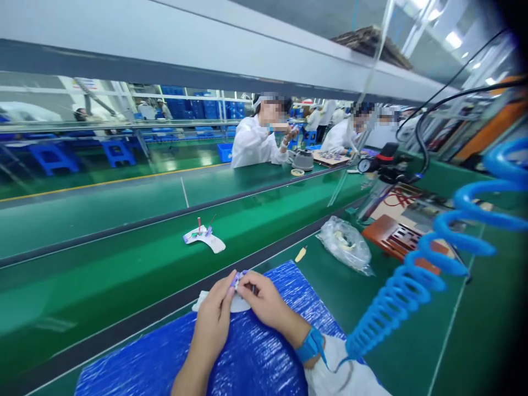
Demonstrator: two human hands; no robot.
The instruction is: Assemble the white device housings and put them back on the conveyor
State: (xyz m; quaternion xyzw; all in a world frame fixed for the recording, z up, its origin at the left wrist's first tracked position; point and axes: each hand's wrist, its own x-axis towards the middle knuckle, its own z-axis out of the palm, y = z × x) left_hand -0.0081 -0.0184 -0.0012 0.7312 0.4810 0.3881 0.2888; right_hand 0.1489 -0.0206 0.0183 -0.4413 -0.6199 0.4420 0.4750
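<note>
My left hand and my right hand meet over the work surface, fingers closed in a pinch. Between their fingertips is a small purple-and-white part, mostly covered by the fingers. Just beneath it a white curved piece shows; whether the two are joined I cannot tell. Both hands are above a blue, film-wrapped pad. Around my right wrist sits a blue strap with a thin cord. Beyond my hands, a similar white curved piece with purple, green and red bits lies on the green belt.
A coiled blue hose hangs close by my right forearm. To the right lie a clear plastic bag, a small yellowish piece and a brown slotted holder. Co-workers in white sit across the belt. A beam spans overhead.
</note>
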